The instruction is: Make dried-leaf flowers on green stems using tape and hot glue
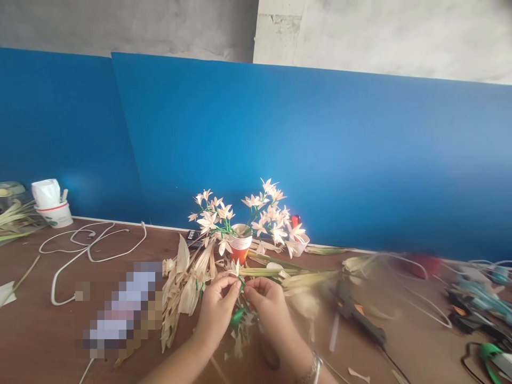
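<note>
My left hand (219,300) is closed in a pinch around the base of a small pale flower (237,268), whose tip shows above the fingers. A thin green strip (241,284) runs from that base to my right hand (269,305), whose thumb and forefinger are pinched on it. Just below both hands lies a green roll (237,319), probably tape, among pale scraps. Behind them a red and white paper cup (240,248) holds branches of finished pale flowers (216,216) with green stems. Dried corn husks (191,285) are heaped beside my left hand.
A black glue gun (358,312) lies to the right, with a translucent glue stick (334,333) near it. White cables (86,246) and a white cup (56,213) are at the left. Tools and a green-handled item (490,356) crowd the right edge. A blue partition (280,144) borders the back.
</note>
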`<act>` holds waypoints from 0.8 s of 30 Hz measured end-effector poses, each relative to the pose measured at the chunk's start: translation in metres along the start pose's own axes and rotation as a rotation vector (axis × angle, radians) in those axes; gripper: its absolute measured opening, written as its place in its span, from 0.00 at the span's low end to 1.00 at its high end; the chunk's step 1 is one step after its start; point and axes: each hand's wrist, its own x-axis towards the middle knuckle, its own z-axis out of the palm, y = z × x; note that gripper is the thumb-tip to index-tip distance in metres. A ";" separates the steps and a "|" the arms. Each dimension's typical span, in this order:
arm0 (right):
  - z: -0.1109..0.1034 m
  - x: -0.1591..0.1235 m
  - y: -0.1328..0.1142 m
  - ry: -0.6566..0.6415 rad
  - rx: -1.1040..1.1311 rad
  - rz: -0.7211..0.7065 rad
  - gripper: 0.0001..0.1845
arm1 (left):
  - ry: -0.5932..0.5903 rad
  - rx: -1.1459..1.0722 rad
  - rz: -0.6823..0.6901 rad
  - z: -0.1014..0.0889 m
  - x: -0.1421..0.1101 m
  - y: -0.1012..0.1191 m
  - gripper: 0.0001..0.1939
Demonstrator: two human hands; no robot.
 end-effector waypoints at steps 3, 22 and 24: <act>0.001 0.001 0.001 -0.004 0.007 0.008 0.08 | 0.033 -0.047 -0.039 0.003 -0.003 -0.003 0.07; 0.008 -0.007 -0.003 0.027 0.005 0.043 0.09 | 0.102 -0.051 -0.031 0.006 -0.008 0.002 0.13; 0.009 -0.008 -0.002 0.033 0.014 0.047 0.09 | 0.113 -0.062 -0.040 0.007 -0.009 0.004 0.13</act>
